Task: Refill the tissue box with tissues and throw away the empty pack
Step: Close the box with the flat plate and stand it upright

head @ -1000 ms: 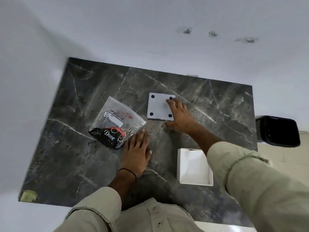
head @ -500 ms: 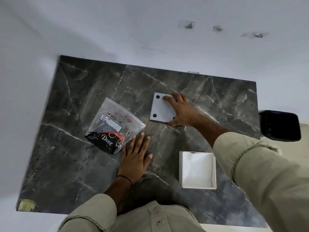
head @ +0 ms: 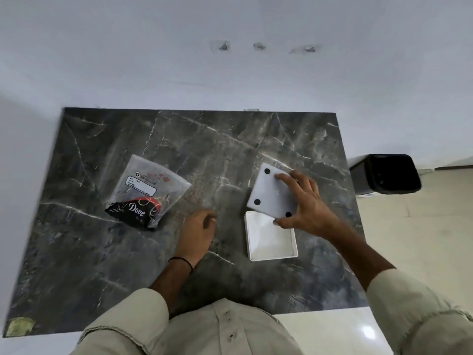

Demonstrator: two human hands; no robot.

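A white square tissue box (head: 271, 239) lies open on the dark marble table (head: 230, 155), white tissues filling it. My right hand (head: 304, 203) holds the box's white bottom panel (head: 271, 193), which has black round feet, tilted just above the box's far edge. The flattened clear plastic pack (head: 146, 193), with a black and red "Dove" print, lies to the left. My left hand (head: 197, 226) rests on the table between the pack and the box, its fingers curled, holding nothing.
A black bin (head: 384, 175) stands on the tiled floor beyond the table's right edge. White walls close in behind and on the left. A yellowish scrap (head: 19, 326) sticks to the table's near left corner.
My right hand picked the panel up from the table's middle and carried it toward me to the box's far edge. My left hand's fingers curled in.
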